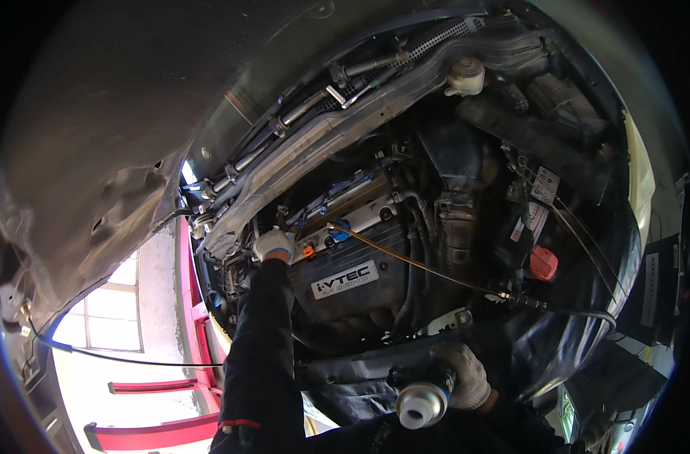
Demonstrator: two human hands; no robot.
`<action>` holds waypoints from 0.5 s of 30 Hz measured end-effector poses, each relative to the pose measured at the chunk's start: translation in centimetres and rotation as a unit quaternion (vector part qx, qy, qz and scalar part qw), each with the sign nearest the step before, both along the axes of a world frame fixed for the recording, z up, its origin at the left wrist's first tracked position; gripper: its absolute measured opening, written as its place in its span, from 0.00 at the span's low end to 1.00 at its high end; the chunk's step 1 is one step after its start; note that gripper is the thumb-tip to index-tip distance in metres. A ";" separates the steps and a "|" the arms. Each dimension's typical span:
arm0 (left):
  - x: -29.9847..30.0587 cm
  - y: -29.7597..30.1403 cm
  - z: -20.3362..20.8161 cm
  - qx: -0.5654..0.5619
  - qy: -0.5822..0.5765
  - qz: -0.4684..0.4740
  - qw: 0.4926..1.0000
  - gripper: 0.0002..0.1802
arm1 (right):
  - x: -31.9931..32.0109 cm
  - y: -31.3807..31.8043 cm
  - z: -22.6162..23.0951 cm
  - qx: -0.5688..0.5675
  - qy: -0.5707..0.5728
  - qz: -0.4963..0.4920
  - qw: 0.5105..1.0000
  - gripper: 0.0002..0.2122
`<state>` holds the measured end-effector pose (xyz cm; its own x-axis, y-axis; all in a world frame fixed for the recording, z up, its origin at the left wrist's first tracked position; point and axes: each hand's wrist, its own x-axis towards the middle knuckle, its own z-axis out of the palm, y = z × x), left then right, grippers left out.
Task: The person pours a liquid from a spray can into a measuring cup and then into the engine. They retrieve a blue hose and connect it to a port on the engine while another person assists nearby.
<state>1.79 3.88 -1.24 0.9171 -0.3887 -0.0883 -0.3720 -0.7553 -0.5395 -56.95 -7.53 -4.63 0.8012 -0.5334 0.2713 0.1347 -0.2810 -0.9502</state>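
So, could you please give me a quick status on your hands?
Left hand gloved, on the engine top. Right hand grips a canister. Thin tube crosses the engine.

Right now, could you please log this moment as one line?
left hand: on engine | right hand: holding spray can | thin tube: runs to engine top

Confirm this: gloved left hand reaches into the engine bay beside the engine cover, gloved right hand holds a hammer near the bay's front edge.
Wrong on one count. In the head view the right hand holds a metal spray can, not a hammer. The rest stands: the left hand is beside the engine cover.
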 end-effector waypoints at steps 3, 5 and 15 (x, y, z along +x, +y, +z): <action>-2.4 3.1 0.7 -0.128 -0.030 0.046 0.990 0.24 | -0.2 0.3 0.4 -0.001 0.029 -0.011 1.000 0.43; -4.0 5.4 1.2 -0.221 -0.041 0.076 0.971 0.25 | -0.2 0.5 0.8 -0.020 0.032 -0.018 0.999 0.45; -25.6 11.3 7.0 -0.652 -0.021 -0.042 0.757 0.17 | -5.1 3.5 5.2 0.090 0.065 -0.047 0.993 0.41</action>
